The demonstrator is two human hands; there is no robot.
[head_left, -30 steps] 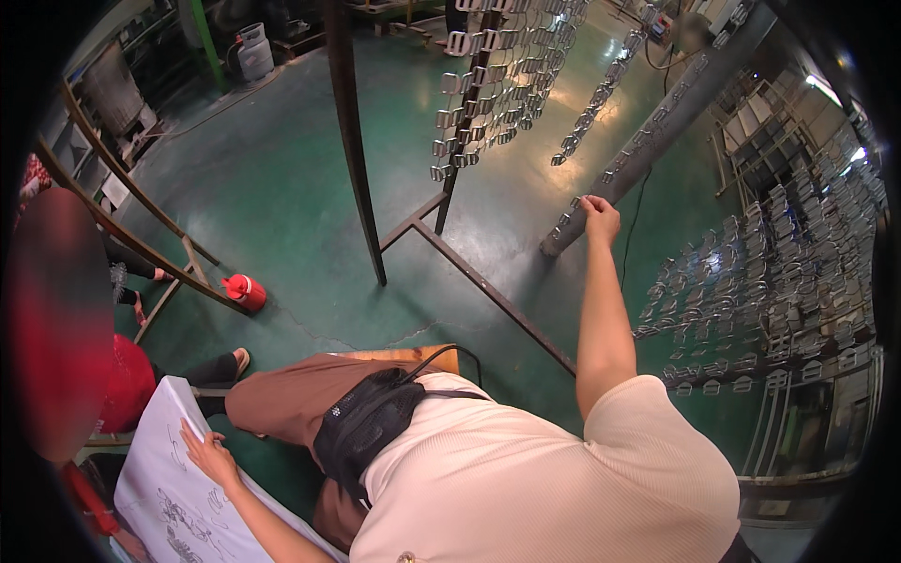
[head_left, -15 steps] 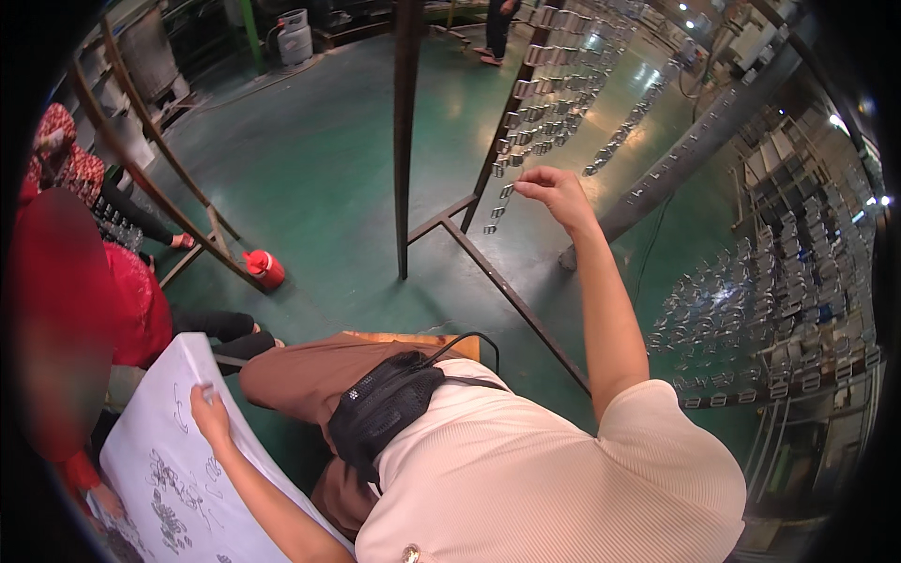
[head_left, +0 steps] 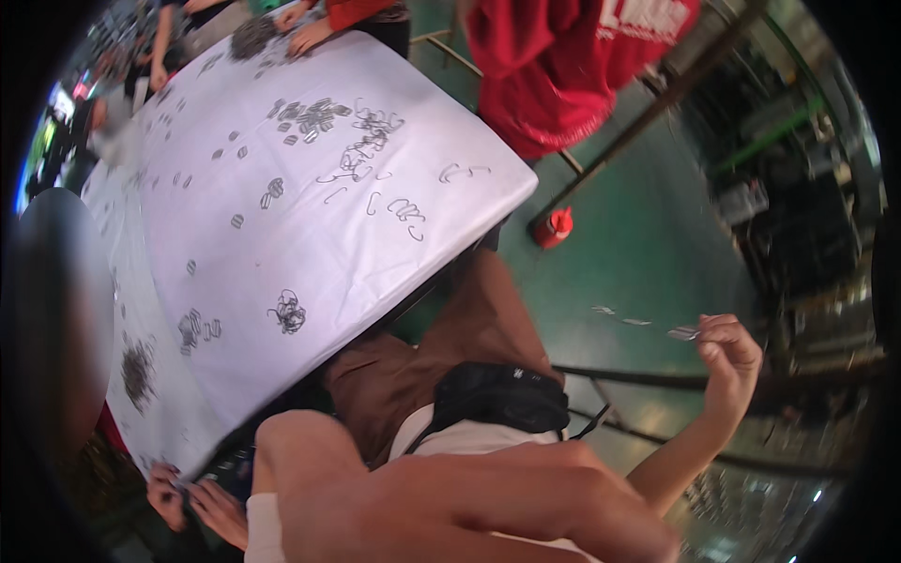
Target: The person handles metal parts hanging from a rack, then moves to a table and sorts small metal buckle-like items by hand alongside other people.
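My right hand [head_left: 732, 361] is held out on the right, thumb and fingers pinched on the end of a short chain of small metal buckles [head_left: 635, 322]. The chain trails leftward in the air over the floor. Close to the camera, my left forearm [head_left: 404, 493] crosses in front of my chest. My left hand [head_left: 587, 497] is large and blurred at the bottom, its fingers not clear. To the left is a white-covered table [head_left: 310, 216]. On it lie a cluster of metal buckles [head_left: 314, 114], wire hooks [head_left: 371, 141] and a tangle of hooks [head_left: 288, 311].
Other people's hands rest at the table's lower left edge [head_left: 192, 502] and far edge [head_left: 310, 36]. A person in a red top [head_left: 554, 84] is beyond the far right corner. A red jug [head_left: 554, 228] stands on the green floor [head_left: 638, 244], near a metal frame bar [head_left: 657, 113].
My view has swung left to the table. The right hand has left the hanging rack, holding the buckle chain. My left arm has lifted off the table and now crosses my chest.
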